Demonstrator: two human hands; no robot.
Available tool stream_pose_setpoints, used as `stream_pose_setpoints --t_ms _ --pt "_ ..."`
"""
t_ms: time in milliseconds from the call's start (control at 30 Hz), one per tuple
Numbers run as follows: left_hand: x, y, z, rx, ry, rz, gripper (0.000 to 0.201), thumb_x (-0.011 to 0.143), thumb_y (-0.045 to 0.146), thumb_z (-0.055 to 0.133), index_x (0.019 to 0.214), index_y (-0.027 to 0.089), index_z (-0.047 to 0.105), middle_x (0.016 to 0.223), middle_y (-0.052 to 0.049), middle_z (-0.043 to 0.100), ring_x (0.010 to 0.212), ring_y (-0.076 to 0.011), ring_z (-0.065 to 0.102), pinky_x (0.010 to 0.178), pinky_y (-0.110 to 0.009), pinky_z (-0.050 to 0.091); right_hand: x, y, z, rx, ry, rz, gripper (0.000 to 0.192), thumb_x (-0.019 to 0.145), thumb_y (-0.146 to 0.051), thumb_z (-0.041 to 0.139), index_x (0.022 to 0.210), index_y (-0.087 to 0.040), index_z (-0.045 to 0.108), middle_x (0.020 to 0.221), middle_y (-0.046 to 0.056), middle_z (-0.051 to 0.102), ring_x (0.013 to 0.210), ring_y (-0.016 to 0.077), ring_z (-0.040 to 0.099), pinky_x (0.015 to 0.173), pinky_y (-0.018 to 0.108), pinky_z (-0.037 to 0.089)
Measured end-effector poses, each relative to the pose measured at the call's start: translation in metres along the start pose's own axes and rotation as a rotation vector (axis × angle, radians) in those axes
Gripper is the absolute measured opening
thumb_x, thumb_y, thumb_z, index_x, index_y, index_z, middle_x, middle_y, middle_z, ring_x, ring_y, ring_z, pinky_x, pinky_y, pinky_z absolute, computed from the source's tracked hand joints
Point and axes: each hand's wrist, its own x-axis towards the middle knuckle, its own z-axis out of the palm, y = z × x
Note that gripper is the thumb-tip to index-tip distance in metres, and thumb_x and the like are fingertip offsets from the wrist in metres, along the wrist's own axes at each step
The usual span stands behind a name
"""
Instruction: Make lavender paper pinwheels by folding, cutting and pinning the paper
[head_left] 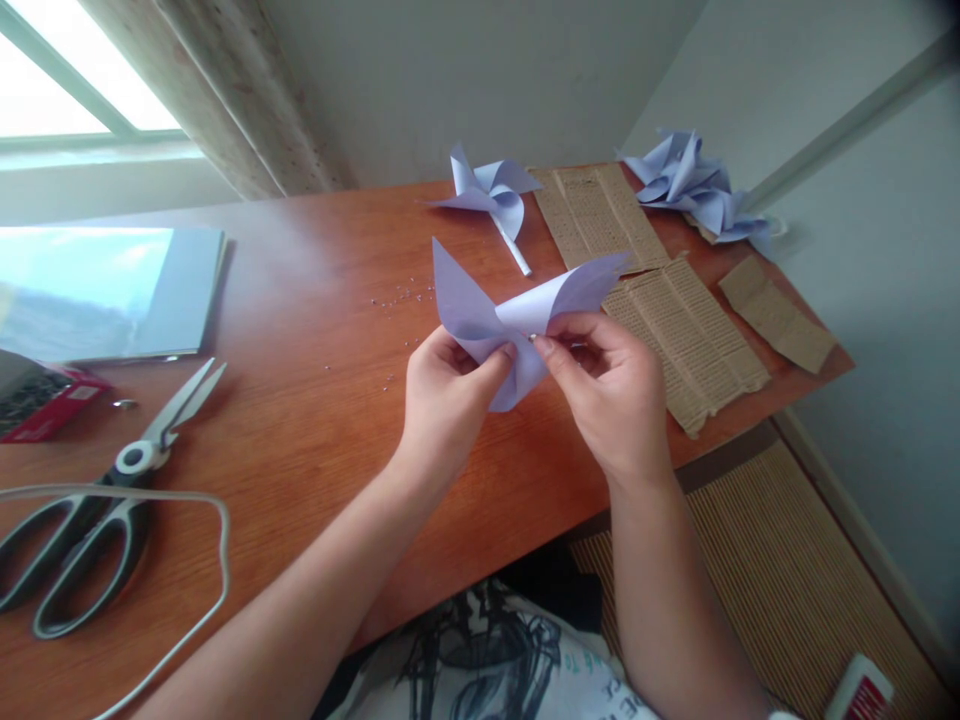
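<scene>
Above the table's middle, my left hand [450, 390] is closed on a light purple paper pinwheel [540, 300], thumb pressed near its centre. My right hand [607, 380] is pinched at the pinwheel's right side. A tiny shiny metal piece, perhaps a pin, shows at the right thumb tip; its full shape is hidden. Beyond my hands lies another paper pinwheel [491, 188] on a white rolled-paper stick [511, 246]. Tiny shiny bits [405, 294] are scattered on the wood to the left of my hands.
Scissors [142, 455] lie partly open at left, crossed by a white cable [225, 540]. A red box of small metal pieces [60, 405] and a book [187, 290] are there too. Cardboard pieces [690, 340] and piled pinwheels [690, 180] occupy the table's right side [814, 325].
</scene>
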Motion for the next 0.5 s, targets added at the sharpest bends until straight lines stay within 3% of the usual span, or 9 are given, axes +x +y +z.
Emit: stream_pose_setpoints --t_ms 500 --pt "0.0005 -0.0004 -0.0002 0.0 0.001 0.003 0.018 0.07 0.018 0.081 0.086 0.015 0.073 0.089 -0.005 0.079 0.079 -0.0182 0.072 0.072 -0.027 0.058 -0.0009 -0.0025 -0.0017 -0.116 -0.045 -0.031 0.009 0.093 -0.03 0.069 0.096 -0.022 0.068 0.096 0.003 0.073 0.085 0.019 0.068 0.077 0.034 0.053"
